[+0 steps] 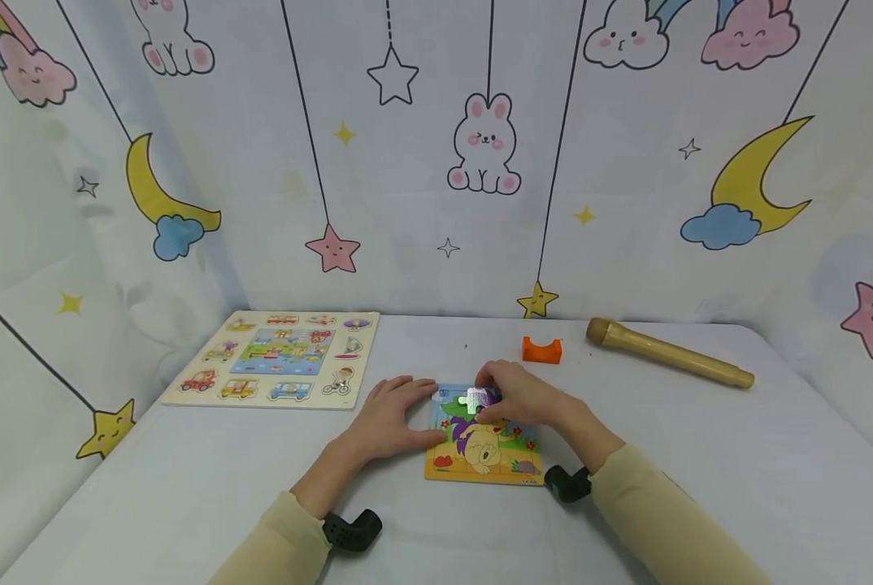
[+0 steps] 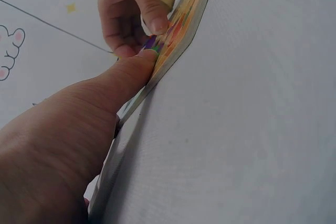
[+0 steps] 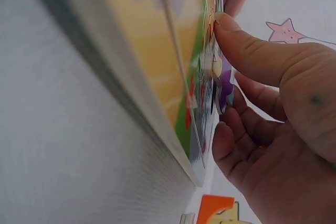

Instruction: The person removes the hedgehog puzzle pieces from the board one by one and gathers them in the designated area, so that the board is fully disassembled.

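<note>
A small jigsaw puzzle [image 1: 488, 470] with an orange, green and blue cartoon picture lies flat on the white table. At its left edge rests my left hand [image 1: 391, 416], fingers spread and fairly straight, its thumb [image 2: 131, 72] touching the picture. My right hand [image 1: 526, 393] is over the upper part of the puzzle. Between its thumb and fingers it pinches a purple puzzle piece [image 3: 226, 85], which sits slightly raised off the surface in the right wrist view. The right hand covers the puzzle's upper right part.
A larger picture board [image 1: 367, 357] with vehicle pictures lies at the back left. An orange arch-shaped block [image 1: 542, 352] and a gold microphone-shaped stick [image 1: 671, 353] lie at the back right. Behind them hangs a patterned cloth [image 1: 422, 179].
</note>
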Action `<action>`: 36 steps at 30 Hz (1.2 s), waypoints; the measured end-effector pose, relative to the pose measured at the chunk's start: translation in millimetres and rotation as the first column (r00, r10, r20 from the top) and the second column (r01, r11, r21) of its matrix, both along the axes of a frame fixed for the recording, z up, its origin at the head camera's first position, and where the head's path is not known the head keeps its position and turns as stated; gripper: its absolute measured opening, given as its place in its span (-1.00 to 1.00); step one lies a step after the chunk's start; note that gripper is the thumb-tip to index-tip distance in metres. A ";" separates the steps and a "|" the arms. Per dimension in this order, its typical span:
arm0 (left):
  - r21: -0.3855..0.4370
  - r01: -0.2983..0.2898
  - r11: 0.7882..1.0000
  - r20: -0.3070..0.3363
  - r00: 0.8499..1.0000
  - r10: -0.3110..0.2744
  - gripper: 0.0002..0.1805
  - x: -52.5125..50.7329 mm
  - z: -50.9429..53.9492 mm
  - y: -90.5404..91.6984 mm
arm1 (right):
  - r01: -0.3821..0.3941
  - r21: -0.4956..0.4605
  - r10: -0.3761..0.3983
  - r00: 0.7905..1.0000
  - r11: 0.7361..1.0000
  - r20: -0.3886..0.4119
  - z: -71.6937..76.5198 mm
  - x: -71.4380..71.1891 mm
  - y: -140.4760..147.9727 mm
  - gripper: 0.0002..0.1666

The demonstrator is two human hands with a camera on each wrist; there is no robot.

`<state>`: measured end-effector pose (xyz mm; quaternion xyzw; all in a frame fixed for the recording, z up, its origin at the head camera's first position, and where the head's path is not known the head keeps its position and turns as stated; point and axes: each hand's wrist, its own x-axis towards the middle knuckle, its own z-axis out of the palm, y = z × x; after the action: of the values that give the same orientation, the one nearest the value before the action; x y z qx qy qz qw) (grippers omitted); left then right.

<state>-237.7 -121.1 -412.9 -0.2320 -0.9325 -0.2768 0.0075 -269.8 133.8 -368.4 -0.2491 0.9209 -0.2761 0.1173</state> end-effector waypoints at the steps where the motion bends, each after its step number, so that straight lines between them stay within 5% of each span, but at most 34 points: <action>1: 0.000 0.003 1.000 -0.005 1.000 -0.003 -0.13 -0.4 -0.4 -0.2 | -0.006 -0.004 0.006 1.000 1.000 -0.006 -0.1 0.3 0.1 -0.49; 11: -0.003 0.004 1.000 -0.010 1.000 -0.004 -0.11 -1.1 -1.1 -1.2 | -0.071 -0.032 0.068 0.993 0.997 -0.095 -3.9 1.6 3.9 -0.60; 25: 0.003 -0.001 1.000 0.004 1.000 0.001 -0.12 0.2 1.3 0.3 | -0.024 -0.158 0.018 0.999 0.987 -0.041 3.6 -0.3 12.0 -0.78; 36: -0.005 -0.004 1.000 0.004 1.000 0.004 -0.12 0.8 0.4 0.6 | -0.001 -0.188 -0.010 0.998 0.982 -0.059 20.1 -3.4 50.7 -0.81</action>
<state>-236.9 -120.6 -412.5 -0.2295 -0.9337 -0.2750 0.0059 -273.2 184.6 -348.3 -0.2652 0.8942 -0.3547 0.0652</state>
